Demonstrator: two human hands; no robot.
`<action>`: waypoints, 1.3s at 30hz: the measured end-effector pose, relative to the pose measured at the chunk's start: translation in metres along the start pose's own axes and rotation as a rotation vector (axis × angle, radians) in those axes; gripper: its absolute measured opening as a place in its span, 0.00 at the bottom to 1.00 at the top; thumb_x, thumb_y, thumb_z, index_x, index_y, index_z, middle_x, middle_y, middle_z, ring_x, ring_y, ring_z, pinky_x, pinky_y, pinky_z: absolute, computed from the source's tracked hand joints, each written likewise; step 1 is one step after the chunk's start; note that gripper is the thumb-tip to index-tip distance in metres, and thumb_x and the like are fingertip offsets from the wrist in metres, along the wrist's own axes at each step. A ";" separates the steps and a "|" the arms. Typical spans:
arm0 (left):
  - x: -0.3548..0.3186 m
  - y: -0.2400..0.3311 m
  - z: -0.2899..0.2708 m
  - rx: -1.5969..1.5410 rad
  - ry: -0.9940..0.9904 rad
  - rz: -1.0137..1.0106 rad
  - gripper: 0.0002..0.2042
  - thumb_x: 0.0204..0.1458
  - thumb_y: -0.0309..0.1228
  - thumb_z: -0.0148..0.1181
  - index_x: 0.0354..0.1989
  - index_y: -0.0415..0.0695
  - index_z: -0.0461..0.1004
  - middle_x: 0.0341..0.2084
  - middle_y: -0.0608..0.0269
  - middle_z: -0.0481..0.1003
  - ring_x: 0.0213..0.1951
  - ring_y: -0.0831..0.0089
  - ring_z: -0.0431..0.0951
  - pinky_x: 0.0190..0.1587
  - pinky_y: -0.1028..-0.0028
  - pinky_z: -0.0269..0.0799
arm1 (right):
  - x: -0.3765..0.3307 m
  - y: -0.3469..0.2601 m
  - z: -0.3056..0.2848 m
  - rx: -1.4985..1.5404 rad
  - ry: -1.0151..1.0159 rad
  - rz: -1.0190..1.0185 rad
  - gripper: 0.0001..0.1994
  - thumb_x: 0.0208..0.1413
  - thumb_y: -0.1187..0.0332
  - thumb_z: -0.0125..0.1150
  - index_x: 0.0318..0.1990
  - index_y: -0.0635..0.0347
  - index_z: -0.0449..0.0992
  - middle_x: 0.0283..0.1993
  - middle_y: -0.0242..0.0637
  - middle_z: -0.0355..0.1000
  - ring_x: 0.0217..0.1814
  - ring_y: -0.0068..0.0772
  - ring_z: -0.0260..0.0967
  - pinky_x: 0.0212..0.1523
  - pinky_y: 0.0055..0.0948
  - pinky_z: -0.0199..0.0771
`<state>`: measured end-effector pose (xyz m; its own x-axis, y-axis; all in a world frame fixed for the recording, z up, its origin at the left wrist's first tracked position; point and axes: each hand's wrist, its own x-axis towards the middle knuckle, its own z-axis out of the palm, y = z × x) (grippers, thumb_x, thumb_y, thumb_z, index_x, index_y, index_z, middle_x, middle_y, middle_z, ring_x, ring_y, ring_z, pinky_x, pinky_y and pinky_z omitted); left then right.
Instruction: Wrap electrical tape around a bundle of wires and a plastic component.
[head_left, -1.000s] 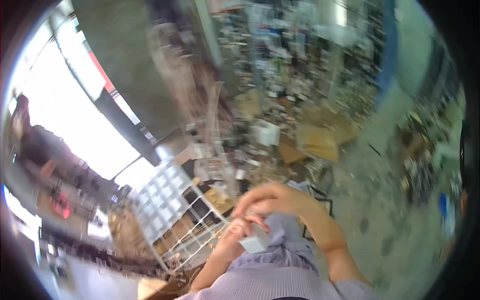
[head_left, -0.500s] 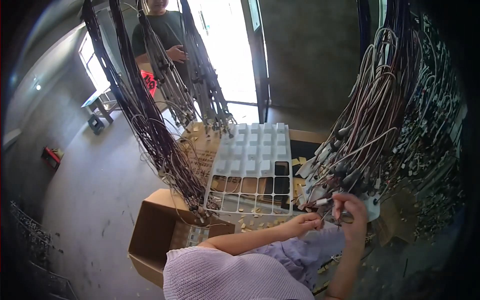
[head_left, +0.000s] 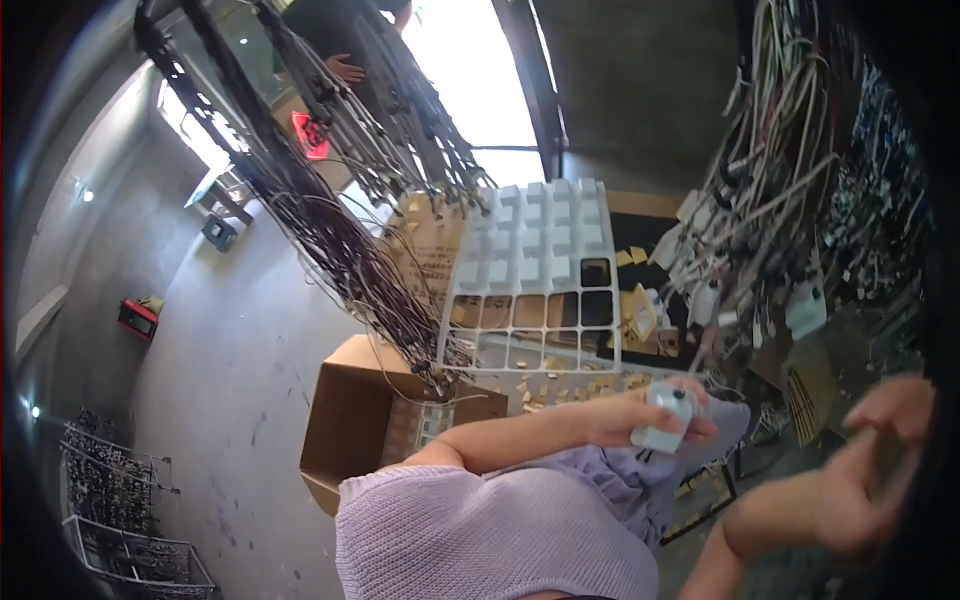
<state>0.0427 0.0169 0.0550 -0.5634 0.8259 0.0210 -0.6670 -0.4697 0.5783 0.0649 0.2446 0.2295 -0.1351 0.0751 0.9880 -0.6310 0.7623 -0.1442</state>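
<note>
the white box [head_left: 665,434] sits in the left hand [head_left: 634,412], fingers wrapped around it, between four and five o'clock from the white rack [head_left: 530,371]. likely light, stiff, slightly slippery; grip the side walls, clear of the dark spot [head_left: 679,394]. form: squared, pale. right hand [head_left: 855,485]: half-curled, blurred; contents indeterminable.

1. Ahead of me, daylight glares through a tall doorway [head_left: 478,90].
2. Right of it I see a dark grey wall [head_left: 645,95].
3. On my left: grey floor [head_left: 235,370], bright window [head_left: 192,118], dark stool [head_left: 218,233].
</note>
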 end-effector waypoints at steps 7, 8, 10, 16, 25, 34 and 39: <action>0.016 0.028 -0.011 1.064 0.227 0.390 0.33 0.50 0.24 0.68 0.64 0.45 0.58 0.56 0.58 0.71 0.59 0.69 0.70 0.60 0.68 0.68 | -0.109 0.007 0.023 0.741 -0.633 0.832 0.19 0.52 0.77 0.59 0.51 0.59 0.65 0.46 0.32 0.63 0.45 0.22 0.63 0.48 0.23 0.66; 0.019 0.028 -0.011 1.052 0.255 0.398 0.33 0.49 0.23 0.68 0.63 0.43 0.59 0.56 0.59 0.71 0.60 0.69 0.69 0.61 0.68 0.65 | -0.120 0.003 0.021 0.713 -0.623 0.891 0.20 0.51 0.77 0.62 0.52 0.59 0.66 0.46 0.31 0.63 0.44 0.21 0.63 0.47 0.23 0.66; 0.022 0.026 -0.010 1.058 0.280 0.445 0.32 0.49 0.22 0.69 0.62 0.40 0.60 0.56 0.60 0.70 0.61 0.69 0.68 0.64 0.67 0.61 | -0.136 -0.003 0.020 0.661 -0.597 1.006 0.22 0.51 0.77 0.68 0.53 0.60 0.67 0.46 0.31 0.64 0.43 0.20 0.63 0.46 0.23 0.68; 0.020 0.020 -0.003 1.159 0.234 0.435 0.32 0.48 0.16 0.63 0.64 0.41 0.60 0.52 0.59 0.70 0.60 0.68 0.70 0.63 0.68 0.64 | -0.149 -0.003 0.025 0.614 -0.483 1.046 0.28 0.38 0.74 0.82 0.50 0.63 0.74 0.40 0.27 0.69 0.42 0.21 0.69 0.44 0.20 0.72; 0.003 0.029 0.003 1.138 0.213 0.367 0.31 0.40 0.14 0.62 0.58 0.41 0.66 0.49 0.60 0.72 0.56 0.70 0.73 0.60 0.69 0.69 | -0.127 0.006 0.031 0.636 -0.846 0.674 0.28 0.33 0.70 0.83 0.46 0.64 0.77 0.47 0.32 0.69 0.50 0.28 0.67 0.55 0.28 0.68; 0.007 0.023 -0.007 1.166 0.338 0.480 0.30 0.39 0.14 0.62 0.56 0.42 0.67 0.47 0.58 0.73 0.52 0.65 0.77 0.56 0.69 0.71 | -0.121 0.013 0.033 0.632 -1.049 0.586 0.32 0.35 0.68 0.82 0.52 0.65 0.78 0.46 0.34 0.69 0.52 0.30 0.67 0.56 0.28 0.67; 0.021 0.020 -0.011 1.392 0.468 0.643 0.29 0.40 0.16 0.64 0.55 0.42 0.67 0.45 0.56 0.74 0.47 0.66 0.79 0.49 0.68 0.74 | -0.123 -0.043 0.033 0.512 -0.752 0.980 0.40 0.43 0.66 0.80 0.65 0.68 0.68 0.47 0.35 0.70 0.51 0.27 0.69 0.57 0.27 0.69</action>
<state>0.0122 0.0214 0.0585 -0.8293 0.3257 0.4541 0.5232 0.1670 0.8357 0.0831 0.1813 0.1122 -0.9747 -0.0470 0.2184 -0.2230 0.2597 -0.9396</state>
